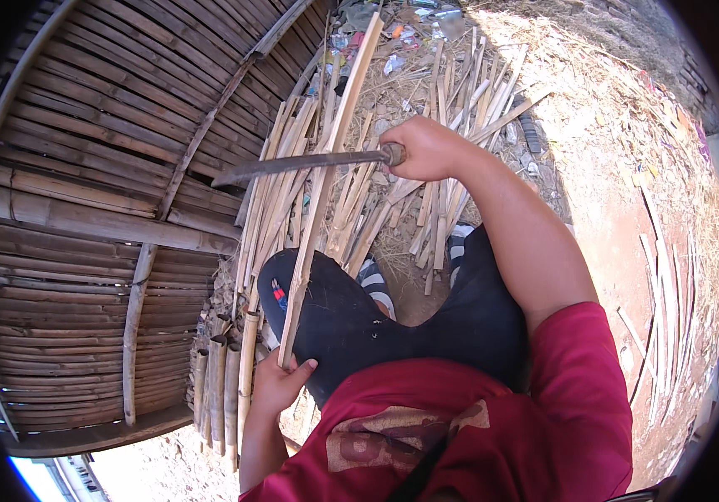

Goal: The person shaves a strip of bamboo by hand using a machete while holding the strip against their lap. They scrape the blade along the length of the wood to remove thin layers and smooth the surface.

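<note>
My left hand (279,381) is closed around the near end of a long split bamboo strip (332,159), beside my left thigh. The strip slants up and away across my left knee. In my right hand (428,149), held out in front of me, is the handle of a machete (309,165). Its long dark blade points left and crosses the strip around the middle of its length. Whether the edge touches the bamboo or passes just over it, I cannot tell.
Several split bamboo strips (282,184) lie in piles before my feet. A bamboo slat wall (100,125) rises at the left, with upright bamboo tubes (224,385) near its base. More strips (669,309) lie on the ground at the right. Litter (394,64) is scattered at the far side.
</note>
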`<state>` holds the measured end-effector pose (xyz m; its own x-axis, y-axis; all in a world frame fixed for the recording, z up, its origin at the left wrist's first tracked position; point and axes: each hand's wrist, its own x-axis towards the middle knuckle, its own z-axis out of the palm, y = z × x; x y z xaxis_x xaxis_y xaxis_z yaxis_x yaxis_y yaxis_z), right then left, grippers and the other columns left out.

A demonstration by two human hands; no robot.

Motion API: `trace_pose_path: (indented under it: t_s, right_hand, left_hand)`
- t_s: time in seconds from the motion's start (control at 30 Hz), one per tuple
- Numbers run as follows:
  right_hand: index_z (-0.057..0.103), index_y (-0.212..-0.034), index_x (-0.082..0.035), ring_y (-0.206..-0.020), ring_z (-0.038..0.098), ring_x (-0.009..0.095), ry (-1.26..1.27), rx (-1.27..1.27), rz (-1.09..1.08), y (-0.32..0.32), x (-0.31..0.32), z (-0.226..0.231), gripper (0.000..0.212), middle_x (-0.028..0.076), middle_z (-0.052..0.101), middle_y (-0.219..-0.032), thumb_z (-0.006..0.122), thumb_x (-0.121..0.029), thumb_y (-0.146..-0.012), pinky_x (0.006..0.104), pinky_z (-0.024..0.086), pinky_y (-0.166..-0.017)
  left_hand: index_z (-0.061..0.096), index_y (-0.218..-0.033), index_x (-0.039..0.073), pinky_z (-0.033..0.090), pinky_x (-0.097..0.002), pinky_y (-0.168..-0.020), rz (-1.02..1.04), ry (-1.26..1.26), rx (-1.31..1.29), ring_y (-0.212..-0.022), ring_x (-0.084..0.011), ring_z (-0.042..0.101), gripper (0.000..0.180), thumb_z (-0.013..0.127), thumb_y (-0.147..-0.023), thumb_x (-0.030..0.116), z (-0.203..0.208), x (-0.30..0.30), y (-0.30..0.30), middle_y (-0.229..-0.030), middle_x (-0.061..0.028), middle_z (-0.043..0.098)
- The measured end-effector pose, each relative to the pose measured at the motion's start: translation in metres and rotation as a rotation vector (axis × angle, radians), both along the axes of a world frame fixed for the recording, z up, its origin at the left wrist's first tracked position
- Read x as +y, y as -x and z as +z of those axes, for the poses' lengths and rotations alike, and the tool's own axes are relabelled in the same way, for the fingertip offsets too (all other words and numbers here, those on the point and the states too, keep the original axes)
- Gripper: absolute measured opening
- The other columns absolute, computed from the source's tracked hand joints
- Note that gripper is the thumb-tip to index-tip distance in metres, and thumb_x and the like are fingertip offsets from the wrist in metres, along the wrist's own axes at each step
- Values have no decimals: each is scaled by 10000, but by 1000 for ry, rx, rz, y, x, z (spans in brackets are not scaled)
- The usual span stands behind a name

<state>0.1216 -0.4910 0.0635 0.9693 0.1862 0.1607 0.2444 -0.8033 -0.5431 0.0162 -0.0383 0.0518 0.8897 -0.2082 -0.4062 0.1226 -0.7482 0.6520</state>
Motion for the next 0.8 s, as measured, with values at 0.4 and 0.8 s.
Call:
trace_pose_path:
  t_s: [0.4,0.8]
  right_hand:
    - [683,-856,-82,-788,667,415,127,-94,86,11,30,7,196,181,675,-759,743,-206,-717,509,520,-707]
    - [706,-908,-108,-845,690,399,111,-21,-30,12,27,2,219,169,703,-816,721,-192,-706,504,541,-744]
  left_hand:
    - [507,-750,80,381,-264,-485,33,21,8,-536,-58,463,376,840,-862,215,-12,12,-1,-599,27,511]
    - [519,-771,73,364,-243,-469,35,75,-56,-522,-42,462,328,822,-871,147,-9,23,-3,-588,25,524]
